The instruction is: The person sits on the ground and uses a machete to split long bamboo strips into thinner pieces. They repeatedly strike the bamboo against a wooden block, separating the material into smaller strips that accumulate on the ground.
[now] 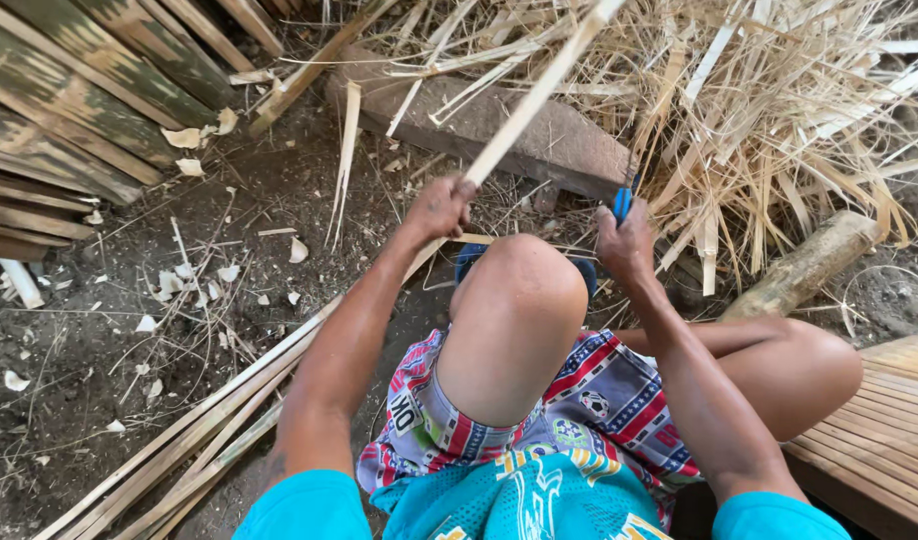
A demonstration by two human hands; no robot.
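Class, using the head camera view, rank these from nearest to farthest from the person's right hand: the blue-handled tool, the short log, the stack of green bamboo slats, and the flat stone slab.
1. Blue-handled tool: gripped in the right hand itself.
2. Flat stone slab: just above the hand, on the ground.
3. Short log: off to the right, under the straw-like shavings.
4. Stack of green bamboo slats: far upper left corner.

Long pale bamboo strip (539, 95), slanted

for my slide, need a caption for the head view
Left hand grips a bamboo strip; right hand holds a blue-handled tool.
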